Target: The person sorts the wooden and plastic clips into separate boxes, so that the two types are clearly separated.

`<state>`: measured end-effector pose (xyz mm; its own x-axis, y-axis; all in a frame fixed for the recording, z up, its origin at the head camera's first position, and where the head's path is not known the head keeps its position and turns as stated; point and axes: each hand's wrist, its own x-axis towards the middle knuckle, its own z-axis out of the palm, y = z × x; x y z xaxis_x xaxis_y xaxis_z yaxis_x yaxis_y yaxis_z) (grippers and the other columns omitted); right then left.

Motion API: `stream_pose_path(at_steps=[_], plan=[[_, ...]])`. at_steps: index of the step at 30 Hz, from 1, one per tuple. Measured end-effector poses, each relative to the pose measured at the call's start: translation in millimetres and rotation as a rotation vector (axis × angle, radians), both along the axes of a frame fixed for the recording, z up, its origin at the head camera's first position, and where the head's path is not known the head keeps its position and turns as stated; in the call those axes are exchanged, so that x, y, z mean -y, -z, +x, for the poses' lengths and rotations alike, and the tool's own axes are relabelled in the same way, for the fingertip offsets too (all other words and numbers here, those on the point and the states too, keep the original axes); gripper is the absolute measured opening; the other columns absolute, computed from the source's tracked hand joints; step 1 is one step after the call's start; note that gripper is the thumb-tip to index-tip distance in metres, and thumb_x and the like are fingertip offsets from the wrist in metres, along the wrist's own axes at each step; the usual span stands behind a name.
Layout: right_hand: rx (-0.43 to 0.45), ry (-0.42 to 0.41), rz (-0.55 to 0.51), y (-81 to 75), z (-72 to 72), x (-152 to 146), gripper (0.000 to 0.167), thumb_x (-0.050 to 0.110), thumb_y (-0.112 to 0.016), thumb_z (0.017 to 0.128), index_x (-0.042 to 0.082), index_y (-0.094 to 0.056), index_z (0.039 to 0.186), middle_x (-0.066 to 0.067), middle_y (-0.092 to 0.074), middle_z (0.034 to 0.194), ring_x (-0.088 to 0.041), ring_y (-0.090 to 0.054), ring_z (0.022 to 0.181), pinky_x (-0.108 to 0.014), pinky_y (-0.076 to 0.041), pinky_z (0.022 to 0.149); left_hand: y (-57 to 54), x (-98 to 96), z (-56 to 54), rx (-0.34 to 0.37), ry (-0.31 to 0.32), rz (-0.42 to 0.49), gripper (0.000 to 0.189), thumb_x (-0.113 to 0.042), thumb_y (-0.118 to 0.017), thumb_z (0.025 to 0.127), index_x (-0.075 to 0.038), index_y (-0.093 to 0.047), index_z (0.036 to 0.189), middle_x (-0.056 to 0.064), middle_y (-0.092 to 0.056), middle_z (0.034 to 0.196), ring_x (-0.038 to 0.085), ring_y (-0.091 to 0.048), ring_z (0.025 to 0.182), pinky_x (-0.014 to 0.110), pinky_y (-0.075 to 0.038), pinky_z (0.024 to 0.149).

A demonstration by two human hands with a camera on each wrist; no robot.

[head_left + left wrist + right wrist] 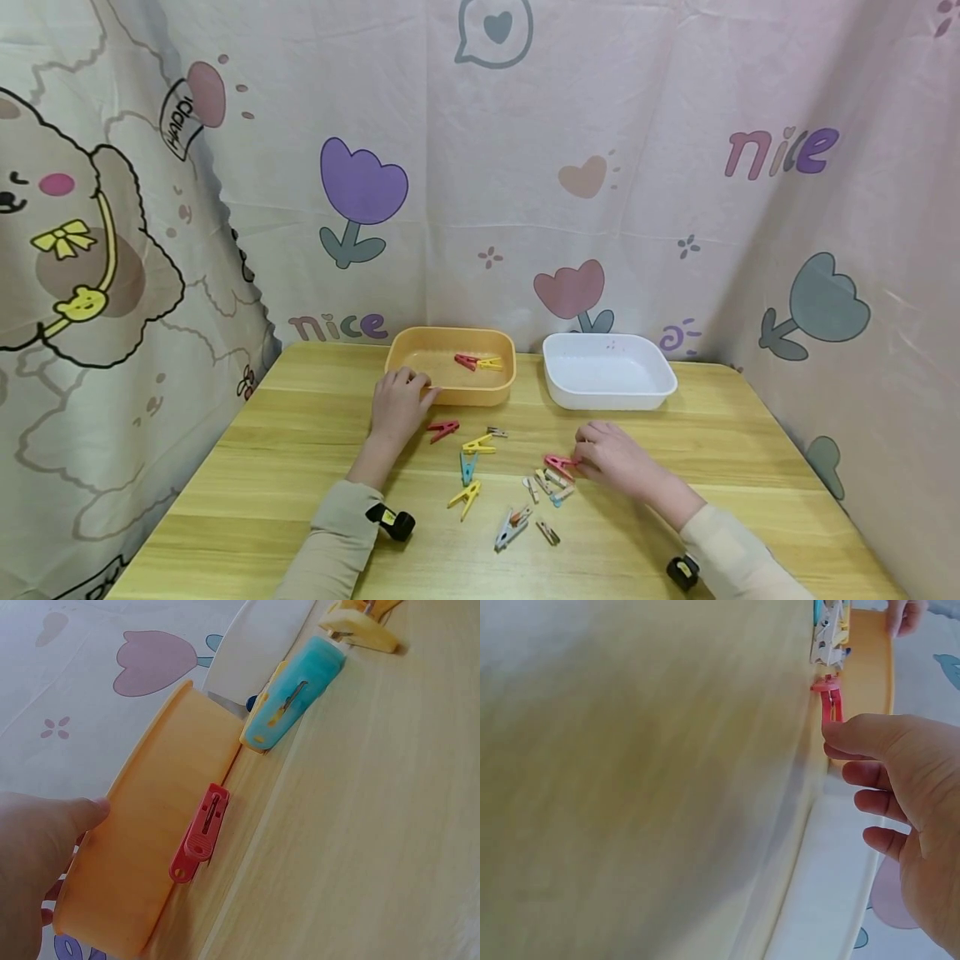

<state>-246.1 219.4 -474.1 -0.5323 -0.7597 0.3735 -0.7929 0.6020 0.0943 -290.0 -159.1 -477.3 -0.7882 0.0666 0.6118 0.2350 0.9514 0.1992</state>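
Note:
At the back of the wooden table, my left hand [400, 406] holds the near-left rim of an orange plastic basin [474, 396]. The left wrist view has the thumb on the rim and the other fingers partly hidden behind it. Inside the basin lie a red clothespin [465, 362] and a yellow clothespin [490, 363]. My right hand [617, 457] pinches the handle end of a pinkish-red clothespin [831, 701] between thumb and index finger, its other fingers loosely curled. In the head view that clothespin is beside a cluster of small wooden clothespins [553, 481].
A white basin [609, 400] stands right of the orange one. Between my arms are a red clothespin [443, 430], a blue one [468, 468], two yellow ones [467, 498], a grey one [512, 529] and small wooden ones [548, 532]. A printed curtain [480, 167] hangs behind the table.

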Motion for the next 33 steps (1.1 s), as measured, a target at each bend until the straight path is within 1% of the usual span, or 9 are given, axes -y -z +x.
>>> stream_pose_path(at_steps=[2,6,9,14,19,25,30,33], plan=[[-0.005,-0.001,-0.006,-1.4,-1.3,1.7,0.006,0.019,-0.078,0.078,0.019,-0.072,0.079,0.006,-0.058,0.089,-0.013,-0.051,0.087,-0.033,-0.045,0.078,-0.7,-0.4,0.7,0.005,-0.001,0.001,0.025,-0.038,-0.073,0.086,-0.014,-0.072,0.090,0.008,-0.063,0.091,0.028,-0.056,0.086,0.043,-0.047,0.078],[-0.045,-0.018,-0.025,-3.1,-5.7,5.0,0.011,0.015,-0.079,0.075,0.019,-0.069,0.076,0.005,-0.057,0.089,-0.013,-0.050,0.086,-0.031,-0.041,0.074,-1.2,-0.4,0.9,0.007,-0.001,0.002,0.025,-0.038,-0.073,0.086,-0.014,-0.072,0.091,0.008,-0.063,0.091,0.028,-0.056,0.087,0.043,-0.047,0.078],[-0.073,-0.025,-0.036,-5.4,-9.6,7.6,0.014,0.013,-0.079,0.073,0.018,-0.066,0.074,0.004,-0.058,0.088,-0.015,-0.051,0.086,-0.032,-0.041,0.074,-1.2,-0.3,0.8,0.002,0.000,0.001,0.025,-0.038,-0.073,0.086,-0.014,-0.071,0.090,0.008,-0.063,0.091,0.028,-0.056,0.086,0.043,-0.047,0.078],[-0.064,-0.010,-0.077,-11.0,-15.2,11.4,0.015,0.011,-0.079,0.074,0.016,-0.065,0.074,0.002,-0.058,0.088,-0.017,-0.050,0.085,-0.032,-0.040,0.072,-0.8,-0.2,0.4,-0.002,0.006,0.002,0.024,-0.038,-0.073,0.086,-0.014,-0.071,0.090,0.008,-0.064,0.091,0.028,-0.057,0.086,0.044,-0.047,0.078],[-0.061,-0.001,-0.109,-17.3,-19.4,16.2,0.013,0.012,-0.080,0.076,0.016,-0.067,0.077,0.001,-0.058,0.089,-0.018,-0.051,0.085,-0.034,-0.040,0.073,-0.9,0.1,0.6,0.005,0.005,0.007,0.025,-0.038,-0.072,0.087,-0.014,-0.071,0.091,0.008,-0.064,0.092,0.028,-0.057,0.087,0.045,-0.047,0.079],[-0.083,-0.004,-0.143,-23.4,-26.5,24.7,0.014,0.013,-0.081,0.075,0.016,-0.068,0.077,0.001,-0.060,0.092,-0.018,-0.052,0.085,-0.033,-0.040,0.071,-0.6,0.8,0.1,0.005,0.000,0.010,0.025,-0.038,-0.072,0.087,-0.013,-0.072,0.092,0.009,-0.065,0.093,0.029,-0.057,0.089,0.046,-0.048,0.081],[-0.100,-0.005,-0.175,-29.4,-32.9,32.1,0.015,0.012,-0.082,0.075,0.015,-0.067,0.076,0.001,-0.058,0.090,-0.018,-0.051,0.084,-0.031,-0.038,0.068,0.3,1.3,-1.4,0.006,0.004,0.008,0.025,-0.038,-0.072,0.087,-0.013,-0.072,0.093,0.008,-0.064,0.093,0.029,-0.057,0.089,0.046,-0.048,0.081],[-0.109,-0.008,-0.186,-34.5,-37.1,35.7,0.014,0.012,-0.080,0.076,0.016,-0.067,0.077,0.001,-0.058,0.089,-0.018,-0.050,0.084,-0.032,-0.037,0.068,0.7,1.0,-2.2,0.003,0.009,0.008,0.025,-0.038,-0.071,0.087,-0.013,-0.072,0.093,0.008,-0.064,0.093,0.029,-0.057,0.088,0.046,-0.048,0.081]])
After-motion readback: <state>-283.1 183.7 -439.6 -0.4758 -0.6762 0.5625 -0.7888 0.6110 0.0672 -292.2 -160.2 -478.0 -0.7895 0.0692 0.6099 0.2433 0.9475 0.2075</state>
